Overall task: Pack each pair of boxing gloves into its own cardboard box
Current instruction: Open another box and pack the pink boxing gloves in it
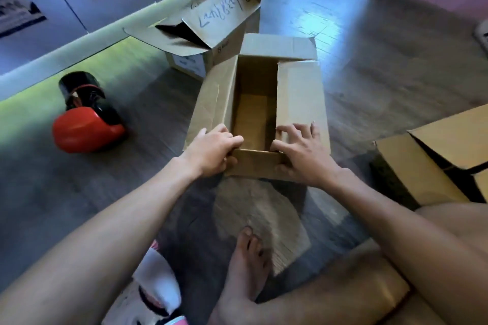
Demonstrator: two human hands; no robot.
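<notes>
An open, empty cardboard box (301, 92) stands on the floor in front of me with its flaps spread outward. My left hand (214, 150) grips the box's near left corner. My right hand (301, 150) holds the near right corner, fingers on the right flap. A red and black boxing glove (87, 129) lies on the floor to the left, apart from the box. A white boxing glove with pink trim (155, 287) lies at the bottom, beside my left forearm and partly hidden by it.
A second open box (211, 21) with handwriting on a flap stands behind the first. A third cardboard box (427, 166) is at the right. My bare foot (245, 269) and legs rest on the wood floor near a flat cardboard piece (264, 216). A wall with posters runs along the left.
</notes>
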